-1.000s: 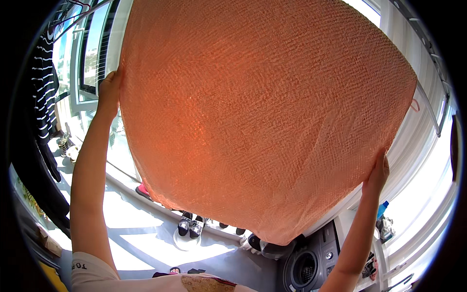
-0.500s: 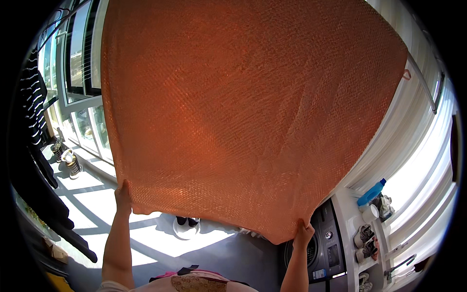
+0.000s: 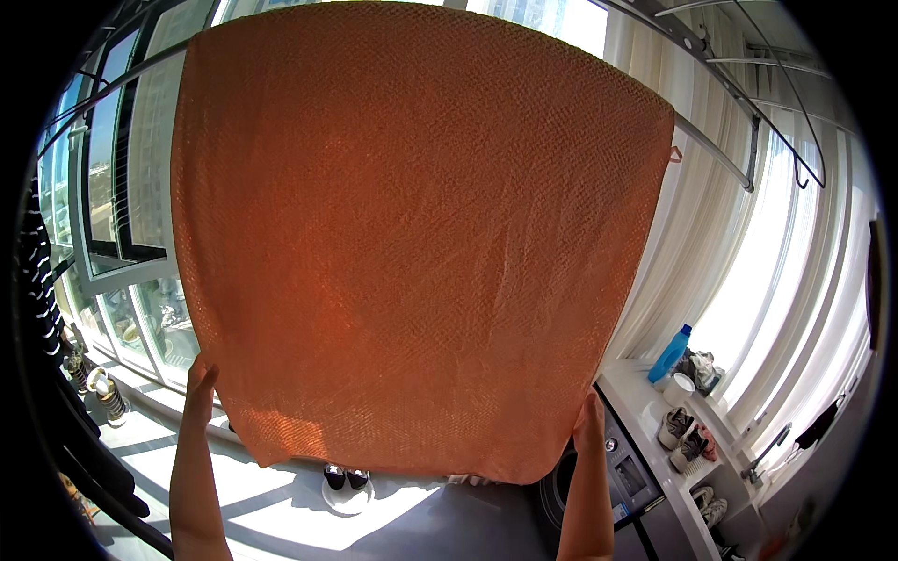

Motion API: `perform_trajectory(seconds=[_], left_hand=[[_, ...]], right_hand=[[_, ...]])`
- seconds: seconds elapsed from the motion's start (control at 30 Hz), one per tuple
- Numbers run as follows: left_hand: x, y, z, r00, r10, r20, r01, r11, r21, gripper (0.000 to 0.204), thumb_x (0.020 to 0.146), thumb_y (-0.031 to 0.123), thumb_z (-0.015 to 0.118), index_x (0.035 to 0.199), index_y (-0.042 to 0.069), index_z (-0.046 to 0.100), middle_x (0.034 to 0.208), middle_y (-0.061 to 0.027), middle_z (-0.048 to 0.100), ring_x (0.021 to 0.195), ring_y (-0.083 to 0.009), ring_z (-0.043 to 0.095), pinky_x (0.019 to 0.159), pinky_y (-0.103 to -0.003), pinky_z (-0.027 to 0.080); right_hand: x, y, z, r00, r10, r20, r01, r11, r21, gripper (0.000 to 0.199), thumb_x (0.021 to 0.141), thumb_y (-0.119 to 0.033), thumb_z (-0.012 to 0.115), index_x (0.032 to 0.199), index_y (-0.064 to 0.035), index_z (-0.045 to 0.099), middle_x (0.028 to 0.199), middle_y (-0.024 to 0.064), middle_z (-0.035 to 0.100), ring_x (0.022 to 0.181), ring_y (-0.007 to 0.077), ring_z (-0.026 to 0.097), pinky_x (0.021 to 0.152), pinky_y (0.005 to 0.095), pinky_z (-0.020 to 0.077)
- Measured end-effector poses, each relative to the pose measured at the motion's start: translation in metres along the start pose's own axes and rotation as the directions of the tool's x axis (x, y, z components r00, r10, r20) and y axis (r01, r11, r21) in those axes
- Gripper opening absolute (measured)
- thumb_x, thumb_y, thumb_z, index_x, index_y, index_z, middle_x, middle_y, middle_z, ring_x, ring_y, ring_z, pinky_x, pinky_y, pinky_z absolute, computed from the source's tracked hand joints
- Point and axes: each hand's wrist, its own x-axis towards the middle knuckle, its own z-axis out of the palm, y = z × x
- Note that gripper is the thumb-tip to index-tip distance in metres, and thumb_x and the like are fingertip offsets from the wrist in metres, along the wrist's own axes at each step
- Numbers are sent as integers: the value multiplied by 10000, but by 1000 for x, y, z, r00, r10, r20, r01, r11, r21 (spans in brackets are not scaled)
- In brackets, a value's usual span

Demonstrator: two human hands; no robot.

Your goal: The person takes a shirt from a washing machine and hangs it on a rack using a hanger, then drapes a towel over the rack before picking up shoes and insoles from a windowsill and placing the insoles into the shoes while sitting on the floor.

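Left hand (image 3: pixel 201 388) and right hand (image 3: pixel 588 421) have been shifted a little up the side edges of the orange cloth (image 3: pixel 412 234), away from its lower corners, and the cloth's upper border has been brought into view since half a second ago. By far the most room is taken up by the cloth, which is spread nearly flat and carried by a metal rail (image 3: pixel 716 154), with a length of the rail left uncovered beyond each upper corner. The lower left edge is met by the left hand, whose thumb is seen at the front; the lower right edge is met by the right hand. Whether the edges are pinched cannot be told, since the fingers are partly hidden. To the right, white curtains (image 3: pixel 786 280) are hung, and to the left a window frame (image 3: pixel 131 273) is seen. Below the cloth's lower right corner, a dark washing machine (image 3: pixel 622 458) is partly covered, with a white counter (image 3: pixel 625 383) set beside it. Near the counter's right edge, sneakers (image 3: pixel 687 444) are placed. Below the cloth's bottom edge, black footwear (image 3: pixel 346 479) is set on a round white dish (image 3: pixel 348 503). Toward the counter's far right corner, a blue bottle (image 3: pixel 668 355) is stood just beside a white cup (image 3: pixel 679 385). Smallest, a loop (image 3: pixel 675 154) is attached near the cloth's upper right corner.
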Motion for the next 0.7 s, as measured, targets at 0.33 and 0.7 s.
perform_trajectory(seconds=[0.33,0.7], left_hand=[[84,58,-16,889,132,-438,-53,981,187,626,911,528,435,1205,-20,506,1142,-98,577,1003,-163,563,865,-294,439],[138,178,13,980,200,14,-167,852,-496,465,923,325,399,1268,17,453,1207,-131,542,1060,-247,549,911,-373,436]], right_hand=[[63,-64,0,898,-364,-247,229,867,-443,442,918,-381,532,605,-76,470,554,-47,427,528,42,380,450,253,283],[181,-211,107,923,-376,80,380,859,-344,765,818,-658,476,1311,-75,428,1140,126,565,1014,218,555,846,360,448]])
